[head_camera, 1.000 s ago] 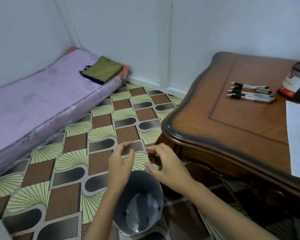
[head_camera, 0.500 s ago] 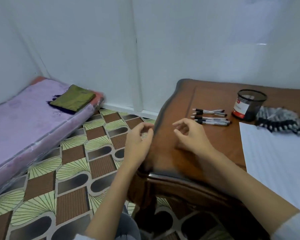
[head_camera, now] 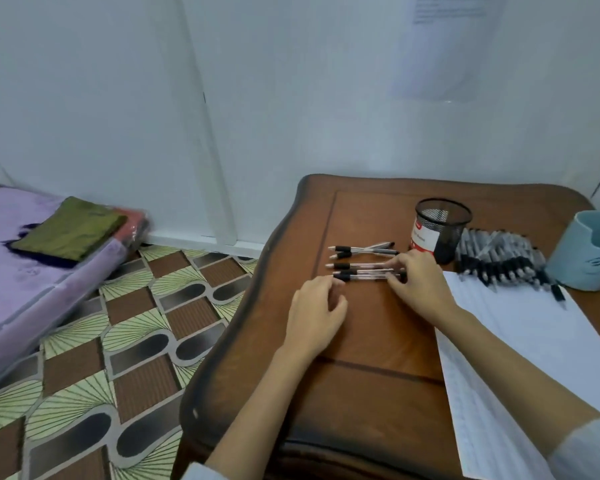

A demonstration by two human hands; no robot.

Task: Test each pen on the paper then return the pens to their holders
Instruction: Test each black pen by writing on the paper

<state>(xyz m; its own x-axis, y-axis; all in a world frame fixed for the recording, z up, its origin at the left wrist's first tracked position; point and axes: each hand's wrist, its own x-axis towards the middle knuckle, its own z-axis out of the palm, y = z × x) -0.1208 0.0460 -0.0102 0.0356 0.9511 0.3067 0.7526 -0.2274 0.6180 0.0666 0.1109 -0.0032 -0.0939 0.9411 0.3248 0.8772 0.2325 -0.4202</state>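
Several clear pens with black grips (head_camera: pixel 361 268) lie side by side on the brown wooden table (head_camera: pixel 371 341). My right hand (head_camera: pixel 418 282) reaches over their right ends, fingers curled onto the nearest pens. My left hand (head_camera: pixel 316 313) rests on the table at the pens' left tips, fingers bent and touching the nearest tip. A black mesh pen holder (head_camera: pixel 439 230) stands just behind my right hand. A larger heap of pens (head_camera: pixel 499 261) lies to its right, next to a light blue holder (head_camera: pixel 586 251). Lined white paper (head_camera: pixel 534 358) lies at the right.
The table's curved left edge drops to a patterned tiled floor (head_camera: pixel 118 341). A purple mattress (head_camera: pixel 32 258) with a folded green cloth (head_camera: pixel 70 230) lies at the far left. White walls stand behind, with a sheet of paper (head_camera: pixel 440 46) stuck on the wall.
The view lifted from a grey bin on the floor up to the table. Both hands moved right and forward from over the bin to the row of pens.
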